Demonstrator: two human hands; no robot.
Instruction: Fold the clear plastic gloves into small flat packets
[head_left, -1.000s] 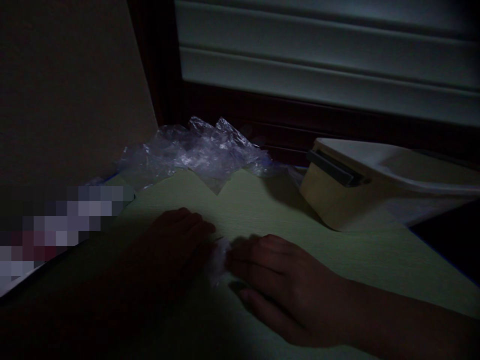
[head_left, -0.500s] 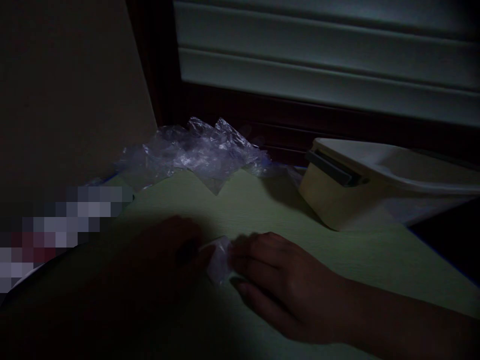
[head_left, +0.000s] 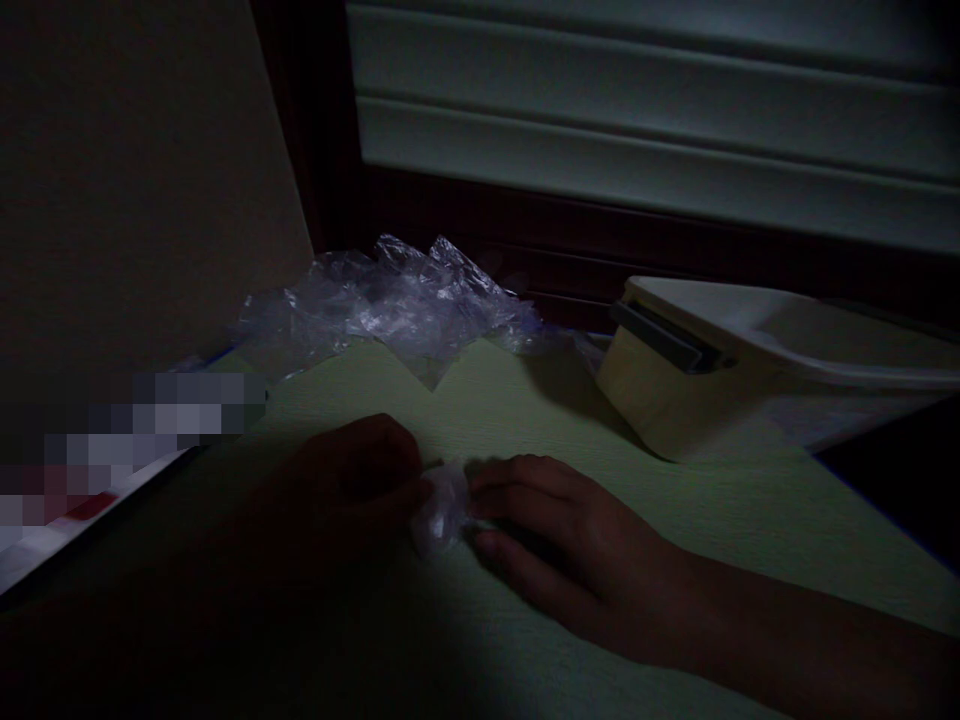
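Head view: dim slatted panel (head_left: 637,130) behind green tabletop (head_left: 375,390); left hand (head_left: 356,490) pinches clear plastic (head_left: 447,515); right hand (head_left: 574,535) loosely curled, hold undetermined.

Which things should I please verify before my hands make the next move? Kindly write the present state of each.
1. Film lies between the hands: ok.
2. Left hand has a firm grip on the film: cannot tell; its fingertips are at the film's left edge, but the grip is too dark to judge.
3. Right hand is at the film: ok, fingertips by its right edge, thumb apart from the fingers.
4. Light on the left hand: not ok, deep shadow.
5. Pile of plastic is away from both hands: ok, beyond them.
6. Bin is apart from the right hand: ok.
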